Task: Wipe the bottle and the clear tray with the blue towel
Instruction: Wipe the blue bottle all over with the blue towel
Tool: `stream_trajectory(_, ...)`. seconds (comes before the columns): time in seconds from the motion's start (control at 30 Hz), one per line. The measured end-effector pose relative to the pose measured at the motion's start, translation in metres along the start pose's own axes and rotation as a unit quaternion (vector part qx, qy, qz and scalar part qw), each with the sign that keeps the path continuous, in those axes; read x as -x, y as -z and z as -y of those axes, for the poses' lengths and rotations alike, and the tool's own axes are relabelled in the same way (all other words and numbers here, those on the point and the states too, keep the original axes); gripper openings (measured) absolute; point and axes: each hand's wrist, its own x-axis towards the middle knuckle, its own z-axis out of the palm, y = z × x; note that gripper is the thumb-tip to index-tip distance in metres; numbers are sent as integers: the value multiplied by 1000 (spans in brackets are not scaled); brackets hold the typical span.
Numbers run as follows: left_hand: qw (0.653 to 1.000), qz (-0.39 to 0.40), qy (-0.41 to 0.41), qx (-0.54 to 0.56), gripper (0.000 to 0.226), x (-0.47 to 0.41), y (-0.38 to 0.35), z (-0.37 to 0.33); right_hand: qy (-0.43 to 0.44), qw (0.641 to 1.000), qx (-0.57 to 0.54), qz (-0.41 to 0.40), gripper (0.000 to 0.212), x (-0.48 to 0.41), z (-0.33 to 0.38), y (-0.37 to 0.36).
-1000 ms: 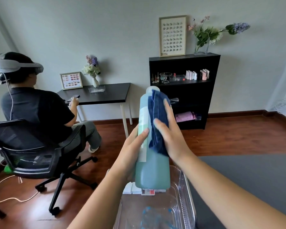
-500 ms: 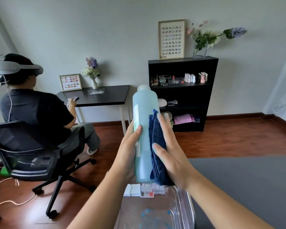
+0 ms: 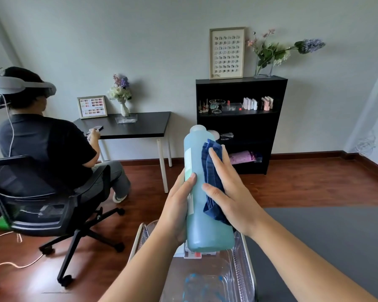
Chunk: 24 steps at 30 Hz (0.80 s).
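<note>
A tall translucent bottle (image 3: 202, 216) of blue-green liquid with a pale cap is held upright in the air above the clear tray (image 3: 248, 269). My left hand (image 3: 179, 205) grips its lower left side, thumb across the front. My right hand (image 3: 231, 192) presses the folded blue towel (image 3: 212, 177) flat against the bottle's right side with straight fingers. The tray sits low in the centre with small white and red items at its far end.
A grey mat or table surface (image 3: 325, 247) lies to the right of the tray. A person in a headset sits on a black office chair (image 3: 37, 205) at left, by a black desk (image 3: 138, 125). A black shelf unit (image 3: 240, 123) stands behind.
My right hand slid the towel down the bottle's side from near the cap, then back up toward the middle. The bottle stayed upright in my left hand.
</note>
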Motion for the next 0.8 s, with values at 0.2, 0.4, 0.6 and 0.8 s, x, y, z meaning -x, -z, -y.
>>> stream_trajectory(0.2, 1000, 14, -15, 0, 44, 5, -4, 1, -13, 989, -145, -13, 64, -18, 2, 5)
stream_trajectory(0.4, 994, -27, -93, -55, 48, 1, -7, -6, -9, 922, -388, -8, 59, 0, 8, -3)
stream_trajectory(0.6, 995, 4, -34, -97, 53, -7, 9, -17, 15, 982, -168, -87, 68, 26, 6, -33)
stream_trajectory(0.8, 994, 59, -7, -86, 47, 3, 5, -7, -8, 979, -188, -80, 61, -37, 22, 16)
